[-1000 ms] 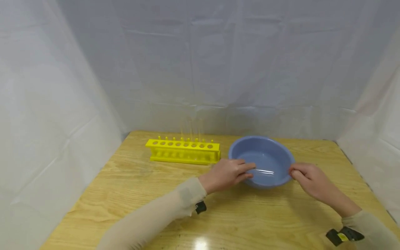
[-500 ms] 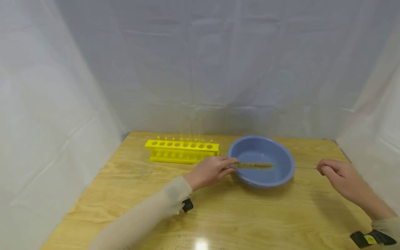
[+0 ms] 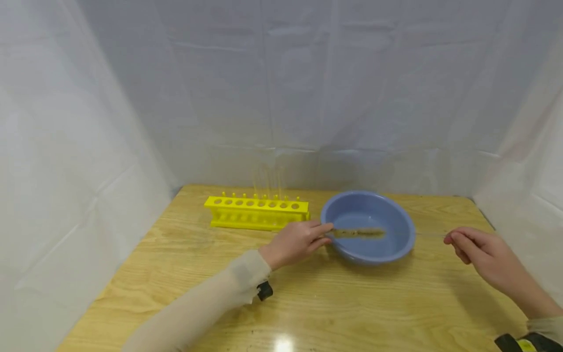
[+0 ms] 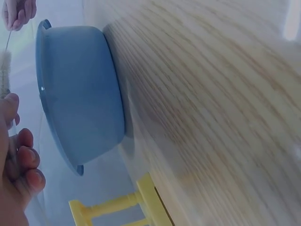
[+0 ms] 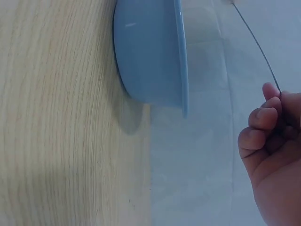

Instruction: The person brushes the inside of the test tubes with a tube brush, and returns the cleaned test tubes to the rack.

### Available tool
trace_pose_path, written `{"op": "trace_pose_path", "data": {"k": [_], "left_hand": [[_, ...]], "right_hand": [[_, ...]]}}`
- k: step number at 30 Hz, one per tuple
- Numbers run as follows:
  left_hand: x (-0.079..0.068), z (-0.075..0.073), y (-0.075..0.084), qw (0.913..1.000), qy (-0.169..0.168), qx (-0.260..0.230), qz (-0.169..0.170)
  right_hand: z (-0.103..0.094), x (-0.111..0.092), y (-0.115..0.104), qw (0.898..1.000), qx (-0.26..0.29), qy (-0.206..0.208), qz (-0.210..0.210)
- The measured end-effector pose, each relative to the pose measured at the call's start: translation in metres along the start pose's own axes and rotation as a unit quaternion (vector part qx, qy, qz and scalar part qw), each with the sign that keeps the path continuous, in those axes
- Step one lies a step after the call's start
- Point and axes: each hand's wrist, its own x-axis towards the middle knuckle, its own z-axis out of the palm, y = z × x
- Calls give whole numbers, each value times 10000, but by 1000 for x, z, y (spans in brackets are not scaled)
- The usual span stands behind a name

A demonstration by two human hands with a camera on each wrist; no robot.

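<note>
In the left wrist view my left hand [image 4: 19, 160] has its fingers curled round a clear test tube [image 4: 12, 141]. Bristles of a test tube brush [image 3: 359, 233] show beside the left fingertips, above the blue basin [image 3: 367, 254]. How much of the brush lies inside the tube is hard to tell. Its thin twisted wire handle [image 5: 257, 46] runs right, past the basin rim, to my right hand [image 3: 490, 261]. Thumb and fingers of that hand pinch the wire's end, as the right wrist view shows. The left hand [image 3: 296, 242] is by the basin's left rim.
Left of the basin stands a yellow test tube rack [image 3: 259, 215] with a row of holes and pegs. Several clear tubes [image 3: 268, 183] stick up at its back. White sheeting [image 3: 299, 98] surrounds the wooden table [image 3: 334, 313].
My right hand has moved right, away from the basin, drawing the brush's bristles into view. My left hand has shifted slightly left. Little differs over the last half second.
</note>
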Motion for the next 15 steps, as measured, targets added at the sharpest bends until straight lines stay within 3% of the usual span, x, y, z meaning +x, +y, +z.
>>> {"op": "trace_pose_path", "data": {"k": [4,9,15], "left_hand": [[2,0,2,9999,104,40,28],[1,1,3,10000,15,44,-13],[4,2,6,9995,18,272,154]], "right_hand": [[5,1,-3,9993,-192,313,-90],[9,3,-6,9966,-258,594,-509],[19,8,-10,9936,-270,561,-938]]}}
